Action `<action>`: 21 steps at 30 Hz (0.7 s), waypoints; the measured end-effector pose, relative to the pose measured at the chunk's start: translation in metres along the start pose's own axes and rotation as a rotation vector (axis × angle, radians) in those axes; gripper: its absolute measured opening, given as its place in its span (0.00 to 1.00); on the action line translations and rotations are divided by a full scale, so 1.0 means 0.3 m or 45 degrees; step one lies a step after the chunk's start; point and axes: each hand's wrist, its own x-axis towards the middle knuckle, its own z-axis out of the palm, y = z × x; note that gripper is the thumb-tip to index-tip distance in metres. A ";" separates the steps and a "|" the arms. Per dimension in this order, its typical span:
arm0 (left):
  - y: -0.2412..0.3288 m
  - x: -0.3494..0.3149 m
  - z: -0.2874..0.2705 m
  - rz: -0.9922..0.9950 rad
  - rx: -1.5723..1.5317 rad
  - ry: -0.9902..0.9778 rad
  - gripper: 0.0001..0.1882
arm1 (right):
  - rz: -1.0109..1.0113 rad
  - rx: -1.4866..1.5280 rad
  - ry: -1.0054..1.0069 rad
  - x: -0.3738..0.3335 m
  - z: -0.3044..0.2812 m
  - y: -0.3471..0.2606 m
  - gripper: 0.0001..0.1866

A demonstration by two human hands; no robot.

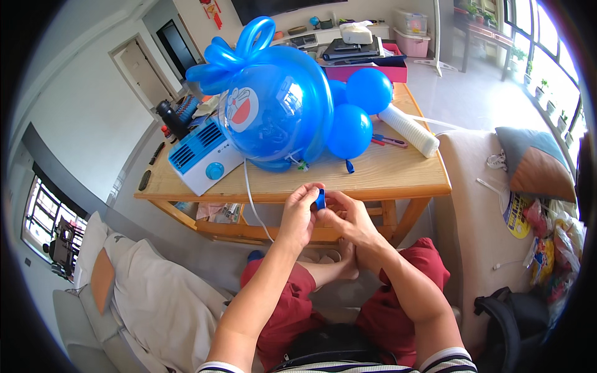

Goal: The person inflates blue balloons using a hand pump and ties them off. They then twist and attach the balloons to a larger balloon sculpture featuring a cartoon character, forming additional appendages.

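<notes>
Between the fingertips of my left hand (298,214) and my right hand (348,219) is a small uninflated blue balloon (320,199). Both hands pinch it just off the table's near edge. Another limp blue balloon (350,166) lies on the wooden table (410,177) beyond my right hand. Past my hands stands a large clear balloon (283,93) with a printed cartoon face, wrapped by a long blue balloon with twisted loops (258,37) on top. Round inflated blue balloons (349,132) cluster at its right side.
Left of the big balloon sits a blue-and-white electric pump (205,155), its white cord (252,196) hanging over the table edge. A white stack of cups (410,130) and a pink-handled tool (390,142) lie right. Beige sofa (466,205) with plastic bags (559,242) at right.
</notes>
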 end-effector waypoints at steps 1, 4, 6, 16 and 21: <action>0.006 -0.009 -0.004 0.052 0.047 0.015 0.08 | 0.019 0.035 0.023 -0.001 0.007 -0.013 0.17; 0.024 -0.024 -0.013 0.140 0.146 0.069 0.09 | 0.216 0.107 0.060 0.000 -0.001 -0.021 0.09; 0.020 -0.034 -0.045 0.144 0.124 0.075 0.09 | 0.277 0.117 0.090 0.003 -0.005 -0.014 0.06; -0.156 -0.219 -0.092 -0.691 -0.568 -0.074 0.23 | -0.189 -0.743 -0.141 -0.039 0.038 -0.001 0.05; -0.175 -0.204 -0.043 -0.566 -0.470 0.230 0.18 | -0.377 -0.940 -0.222 -0.042 0.027 0.048 0.05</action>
